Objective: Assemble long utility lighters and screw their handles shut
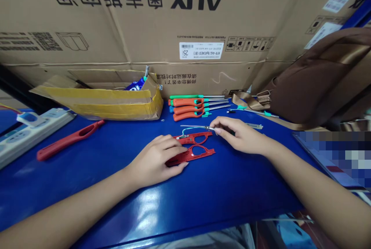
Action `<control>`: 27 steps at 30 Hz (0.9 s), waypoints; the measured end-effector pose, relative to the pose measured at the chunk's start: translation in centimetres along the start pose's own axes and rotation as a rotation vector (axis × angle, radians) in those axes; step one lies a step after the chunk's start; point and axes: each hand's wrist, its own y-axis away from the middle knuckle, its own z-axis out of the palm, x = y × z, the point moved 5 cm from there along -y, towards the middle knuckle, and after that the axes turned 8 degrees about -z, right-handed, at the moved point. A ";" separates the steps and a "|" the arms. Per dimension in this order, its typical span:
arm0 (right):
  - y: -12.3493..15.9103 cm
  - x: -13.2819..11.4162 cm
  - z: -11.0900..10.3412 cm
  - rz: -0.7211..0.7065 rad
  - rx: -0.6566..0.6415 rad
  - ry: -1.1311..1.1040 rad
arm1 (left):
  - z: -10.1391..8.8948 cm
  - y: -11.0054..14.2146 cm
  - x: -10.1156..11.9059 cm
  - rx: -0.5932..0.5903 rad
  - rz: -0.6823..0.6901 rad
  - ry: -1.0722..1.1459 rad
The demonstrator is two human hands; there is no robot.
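Two red lighter casing halves lie side by side on the table, insides facing up. My left hand (160, 158) is closed over their left ends, thumb along the near edge of the closer half (198, 155). In the farther half (191, 139) small parts are seated, and a thin pale wire (185, 130) curves up from it. My right hand (234, 133) pinches the right end of a thin metal rod (195, 126), just above the farther half. The wire seems to run to this rod.
Several orange and green lighters (188, 109) are stacked behind my hands. A red lighter casing (69, 140) lies left, near a power strip (34, 137). At the back stand a yellow-taped cardboard box (107, 104) and a large carton (139, 24); a brown bag (313, 82) sits right.
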 end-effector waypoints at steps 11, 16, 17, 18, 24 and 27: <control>0.1 -0.3 -0.5 0.046 -0.004 -0.101 | -1.8 0.2 -0.5 0.362 -0.119 0.044; 0.0 -0.5 0.0 0.009 -0.084 -0.074 | -1.8 0.2 0.2 0.325 -0.032 0.060; 0.0 -0.5 0.1 0.012 -0.098 -0.077 | -1.8 0.3 0.2 0.332 -0.038 0.053; 0.1 -0.4 0.3 0.020 -0.114 -0.081 | -1.8 0.3 0.1 0.339 -0.048 0.045; 0.1 -0.3 0.6 0.047 -0.148 -0.092 | -1.3 0.3 0.3 0.243 -0.018 0.091; 0.1 -0.3 0.7 0.053 -0.151 -0.099 | -1.2 0.2 0.6 0.215 0.006 0.075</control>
